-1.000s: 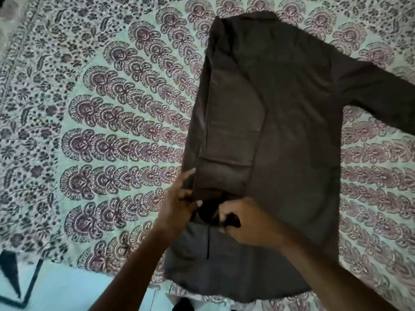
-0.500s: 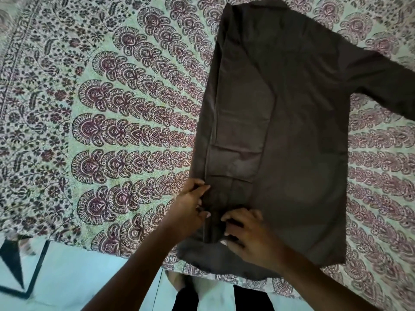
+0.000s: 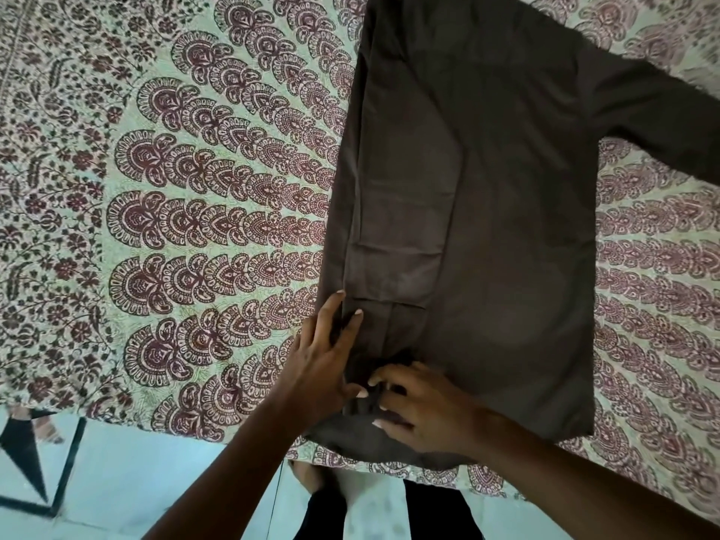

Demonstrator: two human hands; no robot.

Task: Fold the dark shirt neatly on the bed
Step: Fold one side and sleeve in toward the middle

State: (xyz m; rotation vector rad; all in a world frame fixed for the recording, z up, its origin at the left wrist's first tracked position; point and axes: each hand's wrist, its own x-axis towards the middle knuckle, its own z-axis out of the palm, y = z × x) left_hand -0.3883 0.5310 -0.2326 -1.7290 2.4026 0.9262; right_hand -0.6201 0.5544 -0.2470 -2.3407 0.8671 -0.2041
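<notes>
The dark brown shirt (image 3: 506, 212) lies flat on the bed, collar end nearest me. Its left side and sleeve are folded inward over the body; the other sleeve (image 3: 654, 118) stretches out to the right. My left hand (image 3: 327, 356) rests flat with fingers spread along the shirt's folded left edge. My right hand (image 3: 420, 407) sits just beside it, fingertips curled and pinching the bunched cloth by the collar at the near end of the folded strip.
The bed is covered by a pale green sheet (image 3: 187, 212) printed with maroon fan motifs. Its near edge runs across the lower frame, with light blue floor (image 3: 117, 473) below and my legs (image 3: 389, 512) against it.
The view has drifted closer and lower on the shirt. My left hand has slid up the folded edge and flattened out; my right hand stays at the collar end, fingers curled into the cloth.
</notes>
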